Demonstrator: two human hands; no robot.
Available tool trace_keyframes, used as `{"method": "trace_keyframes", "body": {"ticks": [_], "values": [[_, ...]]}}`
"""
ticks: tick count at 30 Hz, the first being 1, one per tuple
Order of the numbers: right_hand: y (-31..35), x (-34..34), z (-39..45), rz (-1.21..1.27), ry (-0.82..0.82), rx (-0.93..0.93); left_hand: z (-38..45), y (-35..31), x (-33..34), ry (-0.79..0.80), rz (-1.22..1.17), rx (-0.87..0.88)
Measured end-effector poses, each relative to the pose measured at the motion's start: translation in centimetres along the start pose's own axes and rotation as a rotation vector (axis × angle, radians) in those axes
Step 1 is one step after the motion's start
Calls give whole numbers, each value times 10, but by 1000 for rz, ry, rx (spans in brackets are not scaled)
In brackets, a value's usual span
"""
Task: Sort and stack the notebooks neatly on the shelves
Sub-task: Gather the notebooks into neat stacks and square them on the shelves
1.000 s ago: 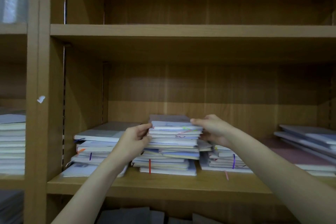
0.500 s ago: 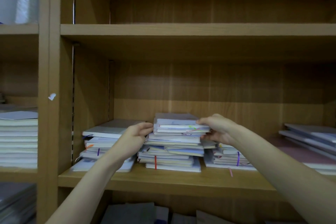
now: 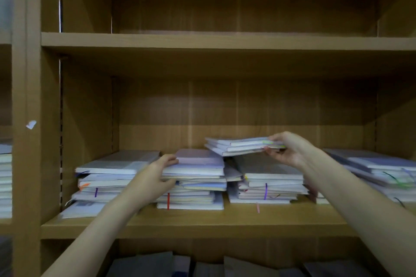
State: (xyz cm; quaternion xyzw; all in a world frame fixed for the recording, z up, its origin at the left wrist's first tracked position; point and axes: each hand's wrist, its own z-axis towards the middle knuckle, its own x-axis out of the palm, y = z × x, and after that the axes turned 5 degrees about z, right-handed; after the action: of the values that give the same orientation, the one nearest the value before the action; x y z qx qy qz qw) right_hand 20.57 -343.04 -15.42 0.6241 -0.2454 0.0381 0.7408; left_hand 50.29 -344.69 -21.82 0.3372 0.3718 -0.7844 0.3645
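Pinching a few notebooks (image 3: pixel 243 146) by their right edge, the right hand (image 3: pixel 287 149) holds them above the stacks. The left hand (image 3: pixel 155 177) grips the middle stack's (image 3: pixel 195 183) left edge.

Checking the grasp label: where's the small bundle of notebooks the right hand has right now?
In the head view, the bundle of notebooks is held up by the right hand, right of centre, above the gap between the middle stack and the stack to its right.

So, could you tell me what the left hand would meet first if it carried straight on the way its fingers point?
The left hand already grips the middle stack; going straight on, it would push into those notebooks.
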Motion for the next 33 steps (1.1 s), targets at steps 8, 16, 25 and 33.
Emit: {"method": "trace_keyframes", "body": {"ticks": [8, 16, 25, 33], "values": [[34, -59, -16, 92, -97, -146, 4, -20, 19, -197, 117, -25], [3, -58, -12, -3, -94, -60, 4, -30, 34, -272, 276, -47], [-8, -68, 7, -217, -110, 12, -7, -28, 39, -357, 320, 20], [-9, -75, 21, -609, -247, -115, -8, -12, 41, -426, 155, 60]]}}
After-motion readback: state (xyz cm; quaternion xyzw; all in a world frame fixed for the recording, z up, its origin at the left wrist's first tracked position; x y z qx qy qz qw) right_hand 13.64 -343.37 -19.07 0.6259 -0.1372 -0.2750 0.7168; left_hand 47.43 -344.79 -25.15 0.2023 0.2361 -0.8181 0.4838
